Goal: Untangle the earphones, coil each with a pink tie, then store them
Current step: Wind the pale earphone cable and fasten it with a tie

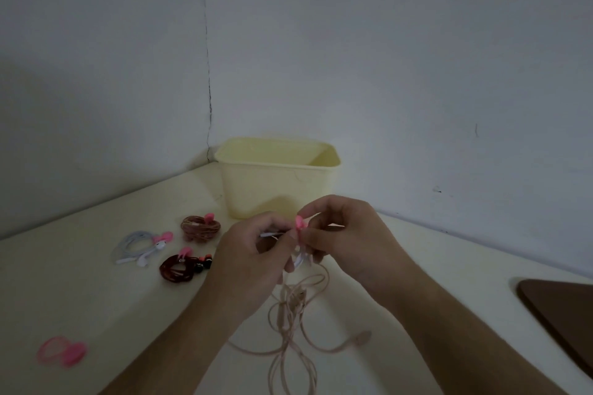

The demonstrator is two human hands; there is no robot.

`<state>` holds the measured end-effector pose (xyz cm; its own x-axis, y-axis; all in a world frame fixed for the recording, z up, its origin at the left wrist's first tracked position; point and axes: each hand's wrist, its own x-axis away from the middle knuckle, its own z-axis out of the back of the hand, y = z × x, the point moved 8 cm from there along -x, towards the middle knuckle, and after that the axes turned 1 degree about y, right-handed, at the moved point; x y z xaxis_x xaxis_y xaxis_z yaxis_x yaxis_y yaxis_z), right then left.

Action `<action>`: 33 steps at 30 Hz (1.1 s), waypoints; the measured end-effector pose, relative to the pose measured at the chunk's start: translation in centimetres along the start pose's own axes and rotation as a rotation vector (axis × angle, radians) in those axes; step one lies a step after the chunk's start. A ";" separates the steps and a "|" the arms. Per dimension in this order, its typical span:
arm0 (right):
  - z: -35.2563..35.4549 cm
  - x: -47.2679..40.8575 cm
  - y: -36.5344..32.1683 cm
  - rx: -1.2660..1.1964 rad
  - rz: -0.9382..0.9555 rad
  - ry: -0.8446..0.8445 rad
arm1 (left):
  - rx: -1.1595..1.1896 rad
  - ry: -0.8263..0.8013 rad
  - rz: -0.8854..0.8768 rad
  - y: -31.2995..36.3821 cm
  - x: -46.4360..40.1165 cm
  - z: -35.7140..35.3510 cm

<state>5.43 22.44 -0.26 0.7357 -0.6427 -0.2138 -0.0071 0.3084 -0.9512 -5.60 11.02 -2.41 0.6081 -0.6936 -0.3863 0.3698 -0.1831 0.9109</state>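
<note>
Nearest me, a loose pinkish-beige earphone cable [290, 330] lies in untidy loops on the table [96, 305], not yet coiled; spare pink ties [62, 351] sit at near left. Above it, my left hand [253, 253] pinches a white earphone bundle [298, 258] and my right hand [346, 237] pinches a pink tie [300, 223] on it, fingers curled. Step in hand looks like fastening this tie; next likely needs it closed snug, then the beige cable coiled. Further left, three tied coils: white [138, 247], dark red [179, 268], brown [199, 227]. Farthest, the yellow bin [279, 183] by the wall, for storing. No readable writing or brands.
</note>
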 end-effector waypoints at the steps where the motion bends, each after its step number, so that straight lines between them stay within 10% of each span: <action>1: 0.2 0.0 -0.2 0.071 0.026 0.009 | 0.015 0.004 0.007 0.0 -0.1 0.1; 16: 1.9 -0.8 0.1 0.436 0.069 0.190 | 0.275 0.010 0.132 -0.5 -0.2 0.1; 27: 8.5 -1.3 6.1 0.051 -0.227 0.456 | 0.254 0.205 0.255 -2.8 -0.7 2.1; 33: 8.9 -0.8 7.1 0.490 -0.190 0.421 | 0.162 0.194 0.266 -3.3 -0.9 1.9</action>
<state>10.78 31.40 -4.85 0.3664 -0.9052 -0.2154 0.4781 0.3818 -0.7910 -8.71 10.88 -4.77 0.7958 -0.5894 -0.1392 0.0740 -0.1334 0.9883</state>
